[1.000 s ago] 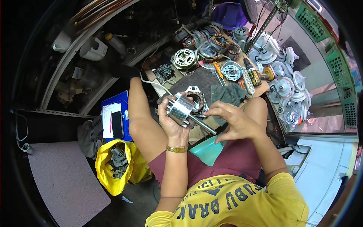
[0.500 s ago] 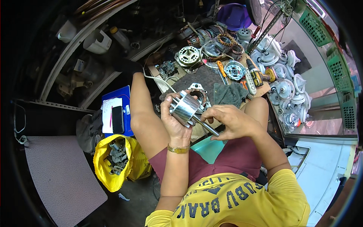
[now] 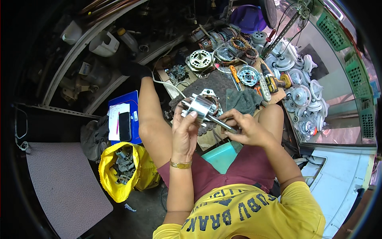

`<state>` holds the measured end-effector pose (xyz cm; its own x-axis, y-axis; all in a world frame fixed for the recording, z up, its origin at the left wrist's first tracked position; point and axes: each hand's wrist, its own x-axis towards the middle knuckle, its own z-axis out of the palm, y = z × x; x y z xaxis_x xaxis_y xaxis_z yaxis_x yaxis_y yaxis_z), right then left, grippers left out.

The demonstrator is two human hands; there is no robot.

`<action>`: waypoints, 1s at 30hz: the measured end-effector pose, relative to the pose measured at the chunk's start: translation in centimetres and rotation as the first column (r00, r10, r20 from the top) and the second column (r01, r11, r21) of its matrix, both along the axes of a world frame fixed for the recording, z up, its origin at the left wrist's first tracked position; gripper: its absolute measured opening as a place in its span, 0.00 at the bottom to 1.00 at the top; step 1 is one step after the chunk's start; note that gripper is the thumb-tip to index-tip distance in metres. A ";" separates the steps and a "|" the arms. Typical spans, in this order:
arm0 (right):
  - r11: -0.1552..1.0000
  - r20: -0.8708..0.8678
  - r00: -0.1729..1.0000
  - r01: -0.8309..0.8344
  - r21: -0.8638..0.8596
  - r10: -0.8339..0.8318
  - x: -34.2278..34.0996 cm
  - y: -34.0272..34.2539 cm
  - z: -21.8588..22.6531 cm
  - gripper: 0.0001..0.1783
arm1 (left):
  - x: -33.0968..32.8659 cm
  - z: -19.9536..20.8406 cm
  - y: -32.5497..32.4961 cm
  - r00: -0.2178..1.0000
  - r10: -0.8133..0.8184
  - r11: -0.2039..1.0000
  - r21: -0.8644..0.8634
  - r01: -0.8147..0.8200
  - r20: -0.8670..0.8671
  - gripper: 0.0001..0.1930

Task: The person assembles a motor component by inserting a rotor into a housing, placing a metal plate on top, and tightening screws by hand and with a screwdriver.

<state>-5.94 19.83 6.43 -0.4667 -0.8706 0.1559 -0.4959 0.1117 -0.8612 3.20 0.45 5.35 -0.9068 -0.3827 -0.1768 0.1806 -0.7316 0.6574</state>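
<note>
Left of the grey cloth (image 3: 243, 100), the metal rotor (image 3: 200, 106), likely heavy, rigid and slick, is gripped around its body by the left hand (image 3: 184, 134), while its shaft (image 3: 220, 122), probably a firm second hold, is loosely ringed by the right hand (image 3: 251, 129), contact unclear.

Light's mostly from my R, v. bright behind the white plastic parts (image 3: 301, 95), which look pale. Upper L's v. dim, detail round the shelf rail (image 3: 106, 95) lost in shadow. Strong glints on the metal rotor (image 3: 199, 107) in my L hand (image 3: 184, 138); my R hand (image 3: 250, 130) fairly sharp. Fisheye bows edges nr rim, corners black.
</note>
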 end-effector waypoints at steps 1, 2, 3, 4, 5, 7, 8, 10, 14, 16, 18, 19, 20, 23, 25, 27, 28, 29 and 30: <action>1.000 -0.025 1.000 0.004 -0.028 -0.005 0.2 -0.1 0.0 0.29 | 0.0 0.0 0.1 0.999 0.026 1.000 0.004 -0.026 0.021 0.24; 0.999 -0.034 0.999 0.008 -0.039 -0.009 0.3 0.0 0.0 0.29 | 0.0 -0.2 0.3 0.999 0.026 1.000 0.005 -0.026 0.023 0.24; 0.999 -0.045 0.999 0.011 -0.051 -0.013 0.4 0.0 -0.1 0.29 | 0.0 -0.5 0.4 0.997 0.072 0.993 -0.100 -0.068 0.038 0.24; 0.999 -0.015 1.000 0.026 -0.035 -0.026 0.5 0.0 -0.2 0.29 | 0.0 -0.7 0.5 0.992 0.119 0.973 -0.204 -0.107 0.048 0.23; 0.999 0.012 0.999 0.039 -0.020 -0.039 0.5 0.1 -0.2 0.29 | -0.3 -0.3 0.8 0.987 0.152 0.965 -0.225 -0.135 0.058 0.23; 1.000 -0.010 1.000 0.018 0.014 -0.018 0.1 0.0 -0.2 0.29 | -0.4 -0.5 0.9 0.986 0.161 0.957 -0.252 -0.144 0.051 0.23; 0.999 -0.032 0.999 -0.001 0.048 0.003 -0.1 0.0 -0.2 0.30 | -0.5 -0.6 0.9 0.984 0.171 0.948 -0.279 -0.152 0.044 0.23; 1.000 -0.075 0.997 -0.010 0.012 0.011 -0.3 -0.1 -1.0 0.30 | -0.7 -0.5 1.1 0.983 0.180 0.940 -0.304 -0.158 0.046 0.23; 0.992 -0.133 0.989 -0.043 0.121 0.059 -0.5 -0.8 0.3 0.28 | -0.6 -1.1 0.9 0.981 0.180 0.915 -0.378 -0.142 0.068 0.24; 0.998 -0.129 0.991 -0.033 0.059 0.040 -0.5 -0.7 -0.9 0.28 | -0.7 -1.3 1.0 0.979 0.194 0.906 -0.395 -0.152 0.068 0.24; 1.000 -0.124 0.992 -0.023 -0.004 0.022 -0.6 -0.6 -1.4 0.27 | -0.8 -1.3 1.0 0.976 0.208 0.897 -0.412 -0.163 0.067 0.24; 0.999 -0.136 0.990 -0.022 0.024 0.025 -0.7 -0.5 -1.5 0.26 | -0.8 -1.3 1.0 0.978 0.198 0.907 -0.393 -0.154 0.073 0.24; 0.998 -0.146 0.989 -0.024 0.052 0.031 -0.7 -0.7 -1.3 0.25 | -0.7 -1.5 0.9 0.979 0.189 0.916 -0.373 -0.146 0.081 0.24; 0.989 -0.072 0.997 -0.017 0.148 0.028 -0.6 -1.0 0.1 0.23 | -0.8 -2.0 0.8 0.978 0.191 0.913 -0.381 -0.146 0.084 0.24; 0.994 -0.088 0.996 -0.015 0.104 0.025 -0.7 -1.1 -0.3 0.23 | -0.9 -2.4 0.7 0.976 0.193 0.912 -0.386 -0.139 0.104 0.24; 0.998 -0.109 0.994 -0.012 0.060 0.019 -1.0 -1.1 -0.8 0.23 | -1.0 -3.0 0.5 0.974 0.193 0.911 -0.391 -0.133 0.119 0.24; 0.994 -0.076 0.995 -0.053 0.094 0.061 -1.3 -1.0 -1.1 0.22 | -1.0 -3.4 0.4 0.973 0.195 0.932 -0.334 -0.145 0.121 0.24; 0.987 -0.046 0.993 -0.098 0.125 0.104 -1.8 -1.0 -1.3 0.21 | -1.2 -3.7 0.0 0.973 0.199 0.947 -0.277 -0.161 0.118 0.24; 0.987 -0.052 0.993 -0.099 0.124 0.107 -2.4 -1.1 -1.4 0.21 | -1.1 -3.8 -0.5 0.973 0.182 0.966 -0.208 -0.151 0.142 0.23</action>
<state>-8.29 18.73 5.04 -0.3667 -0.9276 0.0707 -0.5591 0.1590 -0.8137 2.10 -0.10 1.52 -0.7935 -0.5672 -0.2204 0.1707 -0.5551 0.8141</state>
